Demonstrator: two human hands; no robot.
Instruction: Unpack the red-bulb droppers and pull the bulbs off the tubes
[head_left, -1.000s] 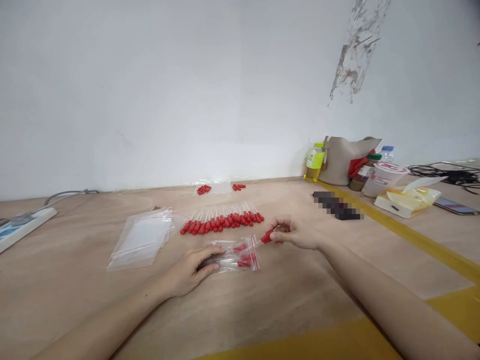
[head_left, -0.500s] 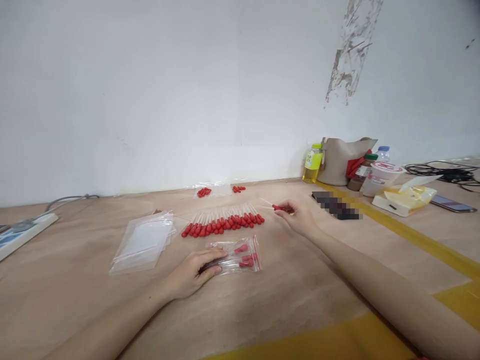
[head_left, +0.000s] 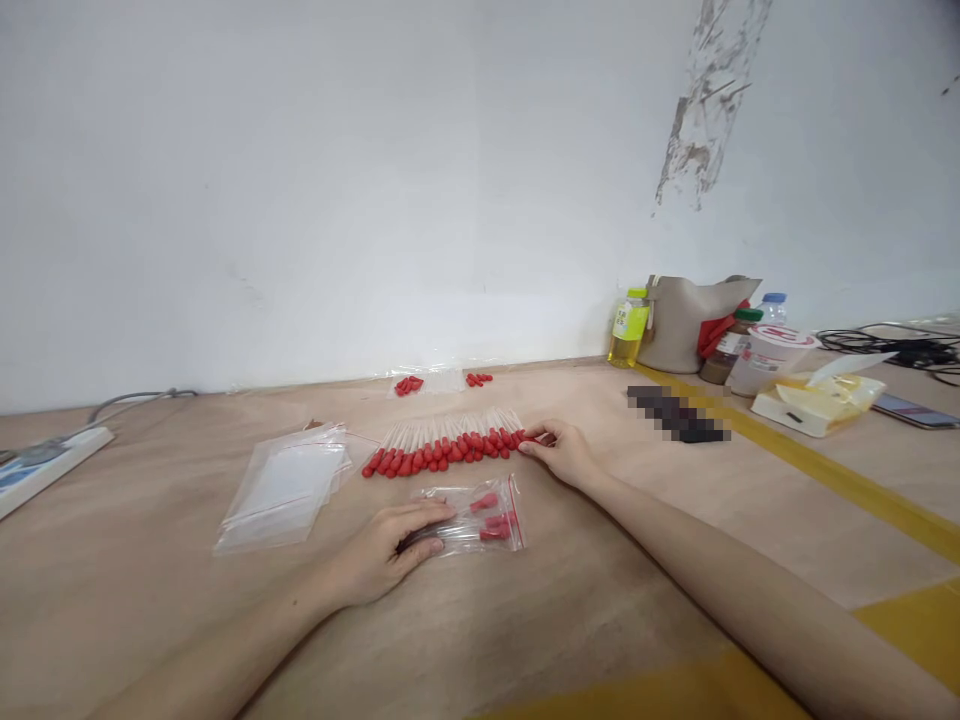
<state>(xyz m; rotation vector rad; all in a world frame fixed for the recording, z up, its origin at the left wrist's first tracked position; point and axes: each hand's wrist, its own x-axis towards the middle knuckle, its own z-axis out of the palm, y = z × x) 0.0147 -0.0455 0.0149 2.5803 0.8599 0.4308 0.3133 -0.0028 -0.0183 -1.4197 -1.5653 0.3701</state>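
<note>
My left hand [head_left: 390,548] rests on the table with thumb and fingers closed on a clear zip bag [head_left: 459,520]. Inside the bag lie several droppers with red rubber bulbs, their thin tubes pointing towards my palm. Beyond it stretches a row of droppers [head_left: 442,447], red bulbs towards me and pale tubes pointing away. At the right end of this row, my right hand [head_left: 564,452] pinches a red-bulbed dropper [head_left: 529,437] between thumb and fingertips. Its tube is hard to make out among the others.
Flat empty zip bags [head_left: 285,490] lie to the left. Red bulbs [head_left: 409,385] sit on clear plastic by the wall. A power strip [head_left: 60,468] is far left. On the right are a yellow-green bottle [head_left: 628,328], a grey bag [head_left: 675,325], a tissue pack [head_left: 817,403] and a phone [head_left: 915,410].
My right hand has moved left and a little towards me, bringing a dropper to the right end of the row. My left hand stays on the zip bag.
</note>
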